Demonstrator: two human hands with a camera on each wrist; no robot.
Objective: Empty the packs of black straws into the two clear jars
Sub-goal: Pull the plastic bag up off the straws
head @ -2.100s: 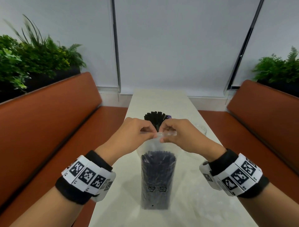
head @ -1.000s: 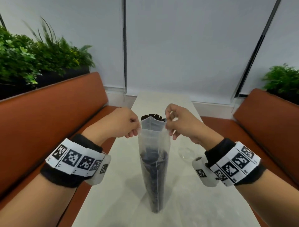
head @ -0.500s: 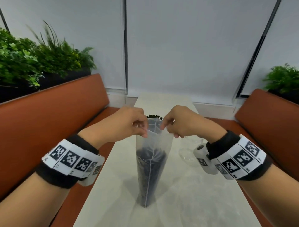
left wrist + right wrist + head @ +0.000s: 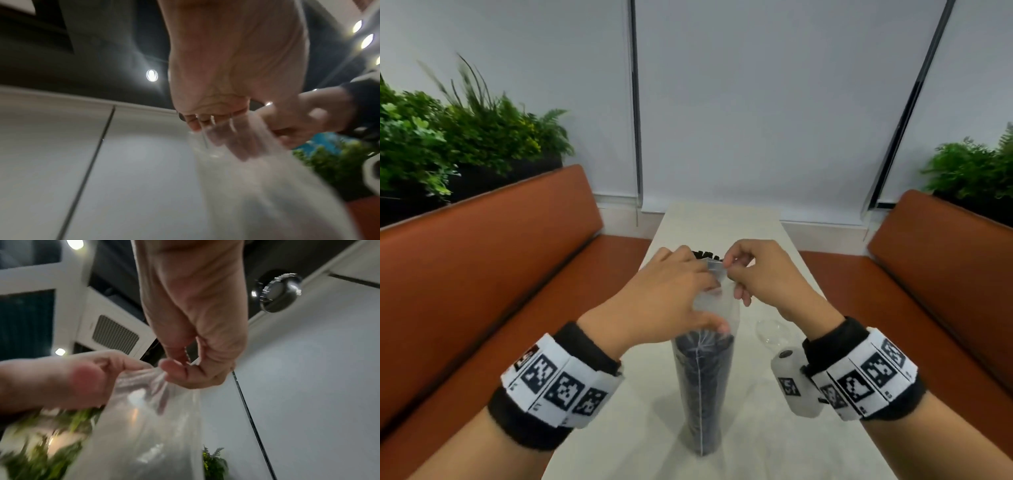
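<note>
The left hand (image 4: 664, 294) reaches in from the left, palm down, fingers spread over the upper part of the clear pack of black straws (image 4: 703, 383), with the thumb (image 4: 714, 323) pressed against the plastic just above the straw tops; from the left wrist view its fingers (image 4: 232, 142) show blurred through the film, so it grips the pack's neck. The right hand (image 4: 760, 274) comes from the right, thumb and forefinger pinching the top edge of the pack, the other fingers loosely curled below. In the right wrist view the plastic is stretched between the two hands. The pack stands upright on the pale bench (image 4: 774, 428), its straws filling the lower part and a seam running down its front. Behind the hands, the tips of more black straws (image 4: 705, 255) poke up. A clear jar (image 4: 772, 330) lies just right of the pack, near the right wrist. Both wrists wear black bands with white square-patterned markers (image 4: 561, 383); no writing on them can be read. Orange seats (image 4: 482, 260) flank the bench.
</note>
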